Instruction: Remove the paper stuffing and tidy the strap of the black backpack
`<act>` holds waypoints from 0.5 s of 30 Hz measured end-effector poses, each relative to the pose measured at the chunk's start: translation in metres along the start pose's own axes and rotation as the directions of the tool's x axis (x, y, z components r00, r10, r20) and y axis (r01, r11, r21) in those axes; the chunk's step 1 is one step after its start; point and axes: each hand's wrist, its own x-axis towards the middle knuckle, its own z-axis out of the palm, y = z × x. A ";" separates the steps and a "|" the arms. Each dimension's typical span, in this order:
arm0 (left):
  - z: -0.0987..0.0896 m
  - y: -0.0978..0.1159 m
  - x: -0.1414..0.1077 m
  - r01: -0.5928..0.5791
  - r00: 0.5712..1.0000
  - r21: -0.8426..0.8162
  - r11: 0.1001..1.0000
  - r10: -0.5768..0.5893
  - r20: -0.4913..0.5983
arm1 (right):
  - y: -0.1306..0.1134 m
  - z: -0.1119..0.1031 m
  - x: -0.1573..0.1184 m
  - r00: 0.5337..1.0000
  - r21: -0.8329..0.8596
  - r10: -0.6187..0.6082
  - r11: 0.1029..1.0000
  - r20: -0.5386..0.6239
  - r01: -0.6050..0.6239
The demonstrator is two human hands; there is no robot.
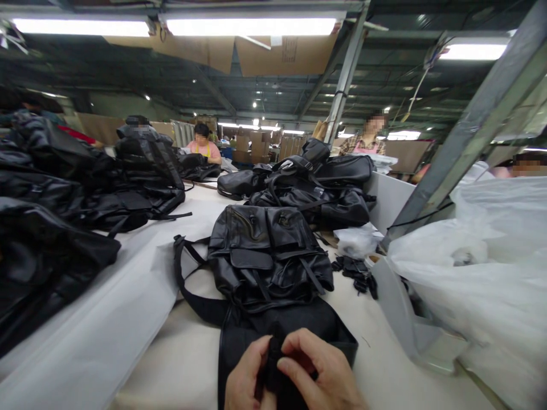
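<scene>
Both hands at 6 o'clock: left hand [245,378] and right hand [318,373], fingers pinched narrow on a black strap end [273,364] of the backpack [267,256] lying mid-surface [179,364]. Risk: strap slips, grip being shallow; loose shoulder strap [188,285] at 9 o'clock may snag.

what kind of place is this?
Most likely a bag factory or packing floor. Piles of black bags cover a long work table, other workers sit further along it, and strip lights hang overhead. Both hands, left hand and right hand, pinch a black backpack.
</scene>
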 end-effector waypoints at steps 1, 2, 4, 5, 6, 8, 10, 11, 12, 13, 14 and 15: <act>-0.002 0.001 0.002 -0.028 0.999 0.013 1.000 0.028 0.018 | -0.003 -0.003 0.002 1.000 -0.039 -0.007 0.999 0.008 0.007; -0.005 0.000 0.003 -0.061 0.998 0.041 0.997 0.060 0.036 | -0.006 -0.005 0.003 1.000 -0.075 -0.018 0.997 0.006 0.018; -0.011 -0.004 0.005 -0.152 0.987 0.138 0.979 0.143 0.076 | -0.009 -0.008 0.005 0.998 -0.145 -0.063 0.988 -0.002 0.062; -0.014 -0.007 0.004 -0.209 0.977 0.194 0.959 0.194 0.090 | -0.010 -0.008 0.004 0.995 -0.185 -0.103 0.978 -0.002 0.101; -0.016 -0.012 0.003 -0.272 0.962 0.242 0.931 0.252 0.109 | -0.009 -0.007 0.003 0.988 -0.235 -0.156 0.960 0.002 0.152; -0.017 -0.021 -0.001 -0.344 0.939 0.318 0.884 0.328 0.103 | -0.005 -0.001 -0.002 0.951 -0.383 -0.309 0.878 0.001 0.286; -0.016 -0.028 -0.006 -0.306 0.948 0.352 0.884 0.316 0.030 | 0.002 0.007 -0.008 0.897 -0.555 -0.442 0.750 -0.015 0.360; -0.015 -0.030 -0.008 -0.265 0.959 0.353 0.897 0.285 -0.003 | 0.005 0.011 -0.011 0.873 -0.615 -0.486 0.696 -0.022 0.372; -0.015 -0.031 -0.009 -0.223 0.969 0.344 0.912 0.247 -0.025 | 0.008 0.014 -0.012 0.861 -0.641 -0.508 0.668 -0.022 0.378; -0.016 -0.030 -0.008 -0.196 0.976 0.325 0.925 0.215 -0.022 | 0.009 0.015 -0.012 0.860 -0.627 -0.509 0.676 -0.018 0.387; -0.016 -0.028 -0.007 -0.185 0.982 0.298 0.936 0.191 0.011 | 0.008 0.013 -0.011 0.874 -0.577 -0.487 0.714 0.000 0.397; -0.018 -0.026 -0.004 -0.184 0.983 0.265 0.946 0.175 0.056 | 0.006 0.009 -0.009 0.889 -0.496 -0.457 0.766 0.028 0.410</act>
